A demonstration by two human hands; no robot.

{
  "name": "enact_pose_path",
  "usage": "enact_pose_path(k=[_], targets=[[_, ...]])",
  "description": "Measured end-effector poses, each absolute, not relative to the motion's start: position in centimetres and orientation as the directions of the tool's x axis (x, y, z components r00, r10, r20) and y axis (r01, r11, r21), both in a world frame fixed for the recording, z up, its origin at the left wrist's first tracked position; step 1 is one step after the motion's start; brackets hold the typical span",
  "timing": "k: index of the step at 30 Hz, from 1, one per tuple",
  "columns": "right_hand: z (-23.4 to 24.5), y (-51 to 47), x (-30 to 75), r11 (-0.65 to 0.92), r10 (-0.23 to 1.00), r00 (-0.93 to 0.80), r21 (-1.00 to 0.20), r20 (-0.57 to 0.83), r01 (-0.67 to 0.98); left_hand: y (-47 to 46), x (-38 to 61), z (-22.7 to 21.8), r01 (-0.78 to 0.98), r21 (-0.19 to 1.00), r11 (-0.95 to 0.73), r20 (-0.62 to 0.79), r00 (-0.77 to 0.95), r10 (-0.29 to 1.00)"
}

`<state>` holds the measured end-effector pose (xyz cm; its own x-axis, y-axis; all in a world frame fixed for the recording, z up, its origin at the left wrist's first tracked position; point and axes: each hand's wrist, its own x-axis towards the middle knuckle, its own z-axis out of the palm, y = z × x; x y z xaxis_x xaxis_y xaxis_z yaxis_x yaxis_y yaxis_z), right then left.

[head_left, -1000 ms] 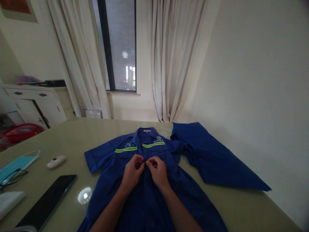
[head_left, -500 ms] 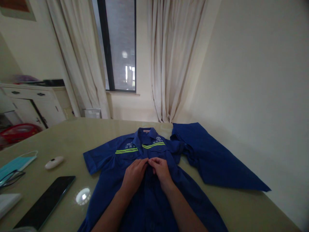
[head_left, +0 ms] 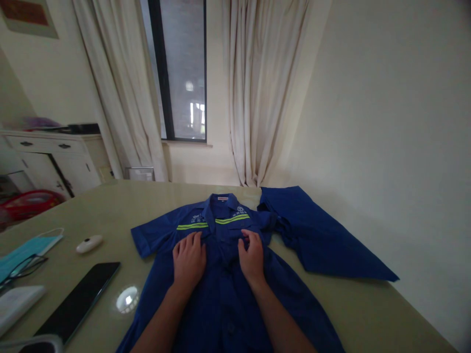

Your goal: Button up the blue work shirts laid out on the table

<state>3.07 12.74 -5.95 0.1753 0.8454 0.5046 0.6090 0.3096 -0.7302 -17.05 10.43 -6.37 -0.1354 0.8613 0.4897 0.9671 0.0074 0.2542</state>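
Observation:
A blue short-sleeved work shirt (head_left: 162, 235) with yellow-green reflective stripes lies front up on the beige table (head_left: 121, 201), collar away from me. My left hand (head_left: 189, 260) rests flat on its chest left of the button placket, fingers stretched out. My right hand (head_left: 252, 257) lies flat on the chest right of the placket, fingers extended toward the stripe. Neither hand holds anything. A second blue garment (head_left: 324, 240) is spread out to the right, touching the shirt's sleeve.
On the table's left lie a black phone (head_left: 79, 301), a white oval device (head_left: 87, 243), a blue face mask (head_left: 25, 247), dark-rimmed glasses (head_left: 22, 268) and a white box (head_left: 16, 304). A white cabinet (head_left: 55, 157), curtains and a window stand behind. A wall runs along the right.
Both hands left the middle of the placket, where they were pinched together, and moved apart; they now lie flat and open on either side of the shirt's chest.

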Motion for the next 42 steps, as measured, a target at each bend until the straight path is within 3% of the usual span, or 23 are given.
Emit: enact_pose_path(k=[3,5,7,11,15,17,19,21,23,27,31,37,42], targets=[[-5.9,12.2,7.2,0.140,0.838,0.158,-0.487,0.522,0.862,9.3,-20.1,-6.9,0.961,0.187,0.203,0.403,-0.263,0.877],[-5.9,11.7,10.2,0.016,0.863,0.160,-0.342,0.479,0.939,9.0,-22.1,-7.5,0.959,0.139,0.247,0.322,-0.280,0.904],[-6.1,11.2,12.5,0.013,0.910,0.092,-0.250,0.404,0.968,8.9,-23.4,-8.0,0.961,0.090,0.260,0.264,-0.275,0.924],[-6.1,9.9,14.7,0.105,0.968,-0.057,-0.188,0.246,0.977,8.9,-23.7,-8.2,0.962,0.045,0.268,0.206,-0.271,0.940],[-5.4,8.2,15.1,-0.037,0.991,0.050,-0.109,0.123,0.993,8.8,-23.3,-7.1,0.957,0.014,0.290,0.137,-0.290,0.947],[-4.5,7.6,14.7,-0.088,0.989,0.093,-0.056,0.113,0.995,9.0,-22.7,-6.2,0.954,0.021,0.299,0.109,-0.300,0.948],[-3.5,7.5,13.7,-0.078,0.977,0.077,-0.003,0.198,0.997,9.3,-21.3,-5.4,0.967,0.034,0.253,0.101,-0.255,0.962],[-2.7,8.0,11.6,0.011,0.948,-0.010,-0.002,0.317,1.000,9.5,-18.9,-5.0,0.989,0.061,0.132,0.128,-0.139,0.982],[-2.5,8.9,8.8,0.178,0.907,-0.134,-0.076,0.399,0.981,9.6,-15.9,-5.2,0.993,0.109,-0.035,0.181,0.015,0.983],[-4.4,11.0,4.0,0.455,0.859,-0.347,-0.252,0.377,0.854,9.7,-11.7,-6.2,0.982,0.117,-0.150,0.212,0.123,0.970],[-6.2,12.6,2.9,0.447,0.884,-0.369,-0.283,0.289,0.849,10.7,-12.4,-6.2,0.969,0.145,-0.198,0.183,0.170,0.968],[-5.1,13.1,3.0,0.348,0.899,-0.270,-0.188,0.345,0.918,11.7,-13.5,-5.7,0.969,0.169,-0.181,0.223,0.141,0.965],[-3.6,14.9,2.0,0.321,0.935,-0.276,-0.203,0.223,0.925,10.7,-13.0,-6.4,0.968,0.176,-0.181,0.205,0.144,0.968]])
